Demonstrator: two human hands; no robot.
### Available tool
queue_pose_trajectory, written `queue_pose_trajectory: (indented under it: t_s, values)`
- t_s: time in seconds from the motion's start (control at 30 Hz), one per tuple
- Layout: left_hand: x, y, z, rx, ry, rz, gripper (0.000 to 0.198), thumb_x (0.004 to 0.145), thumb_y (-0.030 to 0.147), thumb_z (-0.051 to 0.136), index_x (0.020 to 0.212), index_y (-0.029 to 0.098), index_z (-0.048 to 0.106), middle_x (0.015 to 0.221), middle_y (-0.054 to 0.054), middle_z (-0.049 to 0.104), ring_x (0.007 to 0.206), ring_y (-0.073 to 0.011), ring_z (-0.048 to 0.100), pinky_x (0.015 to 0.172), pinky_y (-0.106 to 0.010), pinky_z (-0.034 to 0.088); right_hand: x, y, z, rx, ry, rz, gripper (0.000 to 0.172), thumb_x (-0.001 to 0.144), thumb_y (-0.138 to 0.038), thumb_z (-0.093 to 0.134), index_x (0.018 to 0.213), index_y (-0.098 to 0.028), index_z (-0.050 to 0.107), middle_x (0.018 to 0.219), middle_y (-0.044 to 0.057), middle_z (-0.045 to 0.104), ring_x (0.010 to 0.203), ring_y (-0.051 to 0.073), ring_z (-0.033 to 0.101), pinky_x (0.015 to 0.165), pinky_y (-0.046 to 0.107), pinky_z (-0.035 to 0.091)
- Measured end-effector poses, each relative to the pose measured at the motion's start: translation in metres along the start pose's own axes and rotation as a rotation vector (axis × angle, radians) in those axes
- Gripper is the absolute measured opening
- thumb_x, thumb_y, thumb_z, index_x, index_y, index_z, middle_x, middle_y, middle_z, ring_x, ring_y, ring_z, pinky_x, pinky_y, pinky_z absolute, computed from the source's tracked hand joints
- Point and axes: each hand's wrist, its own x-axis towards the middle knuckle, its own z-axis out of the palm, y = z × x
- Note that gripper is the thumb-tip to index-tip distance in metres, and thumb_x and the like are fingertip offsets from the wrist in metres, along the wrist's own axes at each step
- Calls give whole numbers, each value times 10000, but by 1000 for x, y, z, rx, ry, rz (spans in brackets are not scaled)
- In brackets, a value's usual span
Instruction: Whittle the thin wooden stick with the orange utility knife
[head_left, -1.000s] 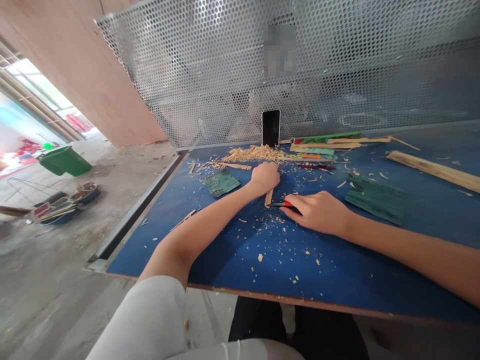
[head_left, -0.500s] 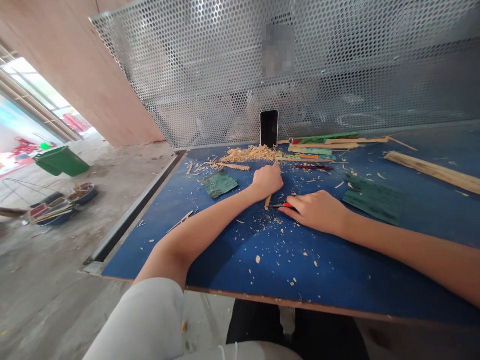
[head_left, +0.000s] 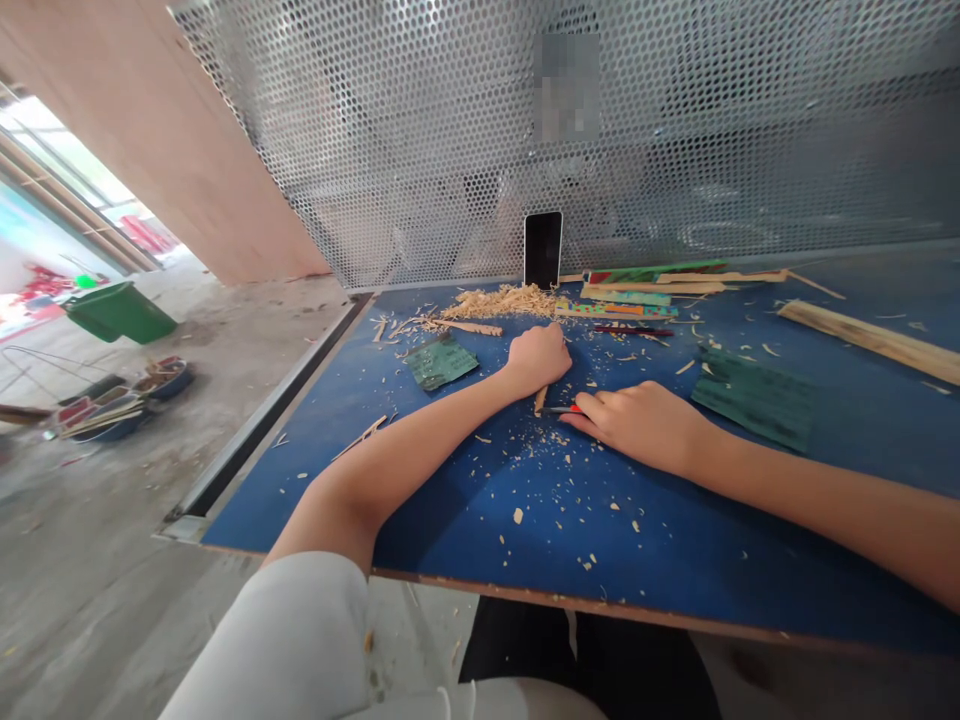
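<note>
My left hand (head_left: 538, 357) is closed around a small wooden strip (head_left: 541, 399), whose near end sticks out below the fist. The rest of the strip is hidden by my fingers. From the right, my right hand (head_left: 637, 424) grips a carving knife (head_left: 576, 409) with a red handle; its thin blade points left and meets the strip's end. Pale wood chips (head_left: 547, 460) lie scattered on the blue tabletop (head_left: 442, 500) around both hands. A green sandpaper sheet (head_left: 441, 362) lies left of my left hand, and another sandpaper sheet (head_left: 754, 400) is beyond my right wrist.
A phone (head_left: 543, 250) leans upright against the perforated metal screen (head_left: 420, 170). Before it lie a heap of shavings (head_left: 502, 300), a notched wood piece (head_left: 469, 327), patterned strips (head_left: 619, 311) and a dark red tool (head_left: 634, 330). A wooden slat (head_left: 870, 335) rests at right; a green bin (head_left: 120, 312) stands on the floor.
The view has shifted slightly. Both hands keep nearly the same place and grip, with the knife blade still at the strip's end.
</note>
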Motion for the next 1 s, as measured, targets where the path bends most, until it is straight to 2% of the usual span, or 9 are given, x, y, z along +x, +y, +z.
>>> queue_pose_trajectory:
  t_s: [0.23,0.4,0.73,1.0]
  values:
    - [0,0,1,-5,4,-5,286,1013,286,477,1175,157,675,1140,-174,753,1053,-301,752,877,-383,586,2,-5,-9,-1,-106,28,451,1153,-467,331,976,-169,619,676,51,704,566,245,696,513,358,106]
    - [0,0,0,-2,0,-1,285,1019,290,470,1163,160,678,1127,-167,758,1042,-299,753,869,-380,586,2,-5,-8,11,-138,10,408,1148,-449,371,987,-174,625,699,51,729,577,258,711,516,354,117]
    - [-2,2,1,-26,35,-37,297,1008,281,458,1209,188,656,1123,-146,771,1059,-307,752,899,-390,565,-3,0,-4,-43,-45,-10,477,1159,-465,302,980,-162,625,740,57,727,588,236,697,518,354,116]
    - [-3,4,4,-52,36,-17,346,965,263,506,1283,195,624,1110,-149,771,1053,-314,750,895,-392,556,-4,-7,-7,-5,-50,50,476,1155,-467,318,958,-163,627,716,57,714,581,233,689,520,353,112]
